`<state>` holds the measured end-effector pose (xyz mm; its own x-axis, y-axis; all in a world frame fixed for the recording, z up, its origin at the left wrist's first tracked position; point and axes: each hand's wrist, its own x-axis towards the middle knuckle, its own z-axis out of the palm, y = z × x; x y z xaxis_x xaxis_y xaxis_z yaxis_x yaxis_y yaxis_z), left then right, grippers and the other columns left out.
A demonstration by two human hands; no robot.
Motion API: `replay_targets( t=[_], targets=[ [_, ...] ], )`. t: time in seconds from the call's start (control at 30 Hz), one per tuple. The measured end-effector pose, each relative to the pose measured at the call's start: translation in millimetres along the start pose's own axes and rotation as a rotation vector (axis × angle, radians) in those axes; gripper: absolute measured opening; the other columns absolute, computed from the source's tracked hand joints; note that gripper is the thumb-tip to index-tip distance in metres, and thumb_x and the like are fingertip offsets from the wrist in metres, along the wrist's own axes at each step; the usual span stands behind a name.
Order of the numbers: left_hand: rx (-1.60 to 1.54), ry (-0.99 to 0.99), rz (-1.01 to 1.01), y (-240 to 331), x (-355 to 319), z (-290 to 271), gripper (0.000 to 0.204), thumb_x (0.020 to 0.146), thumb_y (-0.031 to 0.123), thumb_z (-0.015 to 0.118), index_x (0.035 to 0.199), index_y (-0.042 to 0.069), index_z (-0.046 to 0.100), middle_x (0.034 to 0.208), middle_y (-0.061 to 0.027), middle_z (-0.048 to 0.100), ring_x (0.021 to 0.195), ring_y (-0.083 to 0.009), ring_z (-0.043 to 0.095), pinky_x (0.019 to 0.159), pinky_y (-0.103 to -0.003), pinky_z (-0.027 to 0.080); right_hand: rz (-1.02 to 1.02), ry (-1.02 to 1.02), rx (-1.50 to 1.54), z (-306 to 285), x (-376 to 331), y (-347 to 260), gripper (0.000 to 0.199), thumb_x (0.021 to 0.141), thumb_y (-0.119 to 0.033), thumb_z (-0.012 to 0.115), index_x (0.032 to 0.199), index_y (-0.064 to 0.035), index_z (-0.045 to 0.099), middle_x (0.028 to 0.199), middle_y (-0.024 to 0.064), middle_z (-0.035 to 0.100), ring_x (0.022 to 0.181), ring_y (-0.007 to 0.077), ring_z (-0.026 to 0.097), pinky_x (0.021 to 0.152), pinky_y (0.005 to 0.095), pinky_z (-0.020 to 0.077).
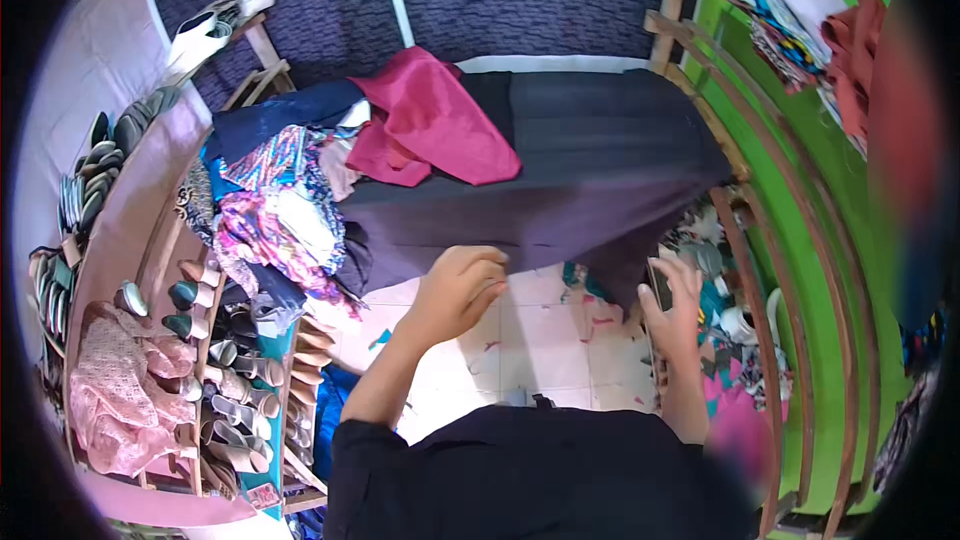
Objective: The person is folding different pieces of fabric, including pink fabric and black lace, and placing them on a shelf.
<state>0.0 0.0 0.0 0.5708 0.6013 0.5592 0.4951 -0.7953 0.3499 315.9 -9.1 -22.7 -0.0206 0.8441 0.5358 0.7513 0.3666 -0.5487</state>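
Observation:
A black cloth (pixel 610 130) is spread over the table in front of me and hangs down its near side. My left hand (pixel 458 292) is held before the hanging cloth, its fingers curled in toward the thumb. What lies inside the curl, if anything, is hidden. Farther right, beside the cloth's hanging corner, my right hand (pixel 677 305) has its fingers and thumb spread, with nothing in it. A magenta cloth (pixel 435 120) lies loosely on the table's left part. Next to it is a heap of patterned fabric (pixel 280 205) that spills over the edge.
Wooden racks with many shoes (pixel 235 410) stand on my left, with a pink lacy cloth (pixel 120 390) over one. A wooden slatted frame (pixel 820 230) runs along the green wall, with folded cloths (pixel 780 20) above. Fabric scraps (pixel 730 360) lie low at right; tiled floor (pixel 530 350) shows below.

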Motion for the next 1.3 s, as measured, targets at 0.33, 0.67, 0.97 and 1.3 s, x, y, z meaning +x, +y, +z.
replay_targets(
  t=[0.33,0.67,0.97,1.3],
  targets=[
    [0.055,0.407,-0.674,-81,-99,13,0.024,0.074,0.011,0.067,0.093,0.002,0.055,0.096,-0.0137,0.057,0.095,-0.0287,0.054,0.085,-0.035,0.041,-0.097,-0.265,0.136,143,63,-27,0.037,0.069,-0.017,0.067,0.104,-0.0106,0.058,0.111,0.0108,0.053,0.110,0.0298,0.046,0.100,0.0545,0.0236],
    [-0.110,0.485,-0.675,-200,-45,18,0.034,0.071,0.012,0.068,0.102,0.004,0.056,0.107,-0.0154,0.054,0.105,-0.0311,0.049,0.090,-0.038,0.039,-0.028,-0.403,0.156,250,146,-5,0.049,0.072,-0.025,0.067,0.115,-0.0106,0.050,0.117,0.0106,0.049,0.115,0.0303,0.043,0.100,0.0561,0.0221],
    [-0.784,1.196,-1.207,-370,46,9,0.059,0.079,0.019,0.069,0.125,-0.004,0.039,0.114,-0.0166,0.051,0.091,-0.0176,0.053,0.073,-0.028,0.044,-0.069,-0.402,0.300,289,211,12,0.043,0.074,-0.023,0.066,0.112,-0.0082,0.053,0.111,0.0128,0.053,0.107,0.0307,0.047,0.092,0.0414,0.0327],
    [-0.625,1.033,-0.846,-320,104,0,0.016,0.087,0.012,0.058,0.074,0.002,0.056,0.065,0.0054,0.048,0.060,-0.0024,0.041,0.053,-0.020,0.034,-0.223,-0.296,0.309,301,246,-44,0.093,0.060,-0.028,0.077,0.135,-0.0062,0.026,0.133,0.0169,0.034,0.125,0.0335,0.032,0.101,0.0536,0.0214]
  ],
)
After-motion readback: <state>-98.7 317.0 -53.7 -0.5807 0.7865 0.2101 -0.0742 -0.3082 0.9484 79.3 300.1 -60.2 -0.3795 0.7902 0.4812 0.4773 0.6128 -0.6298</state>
